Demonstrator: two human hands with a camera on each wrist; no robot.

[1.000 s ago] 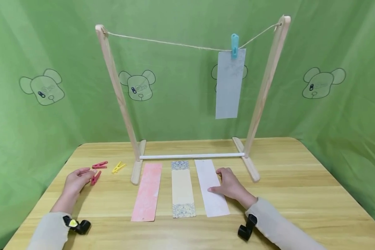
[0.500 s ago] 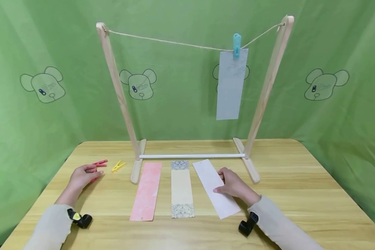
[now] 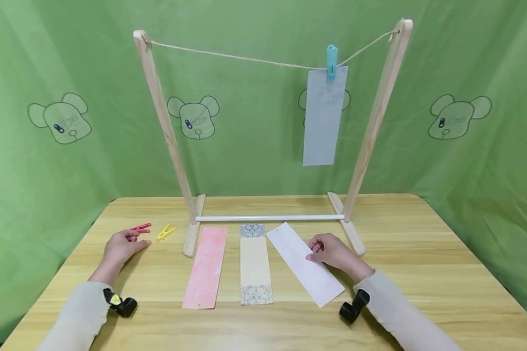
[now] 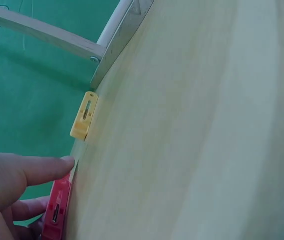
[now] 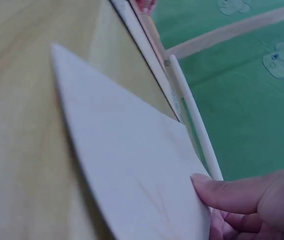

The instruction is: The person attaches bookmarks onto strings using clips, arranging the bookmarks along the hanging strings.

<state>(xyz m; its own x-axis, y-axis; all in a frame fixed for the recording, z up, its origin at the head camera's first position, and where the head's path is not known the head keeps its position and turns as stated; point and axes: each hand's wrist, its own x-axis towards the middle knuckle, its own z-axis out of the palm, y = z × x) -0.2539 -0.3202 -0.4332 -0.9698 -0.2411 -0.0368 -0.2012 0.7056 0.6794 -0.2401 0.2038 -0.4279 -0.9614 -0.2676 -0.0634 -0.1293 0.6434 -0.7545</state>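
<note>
My right hand [image 3: 334, 252] pinches a white bookmark [image 3: 300, 261] by its right edge, thumb on top and fingers curled underneath. In the right wrist view the bookmark's near corner tilts up off the table. At the left, my left hand [image 3: 120, 247] has thumb and fingers around a red clothespin [image 4: 57, 209], mostly hidden in the head view. Another red clothespin [image 3: 141, 227] lies just beyond those fingers, and a yellow clothespin [image 3: 166, 232] lies to their right. A patterned cream bookmark [image 3: 255, 263] and a pink bookmark [image 3: 205, 268] lie flat between the hands.
Behind the bookmarks stands a wooden frame with two posts [image 3: 169, 136] and a white crossbar [image 3: 268, 218]. A sagging string [image 3: 237, 58] joins the post tops. From it hangs a pale bookmark [image 3: 325, 122] under a blue clothespin [image 3: 332, 62]. A green curtain [image 3: 254, 161] surrounds the table.
The white bookmark has turned, its near end swinging right and its far end left, with my right hand on it. My left hand has moved right and closed over the nearer red clothespin.
</note>
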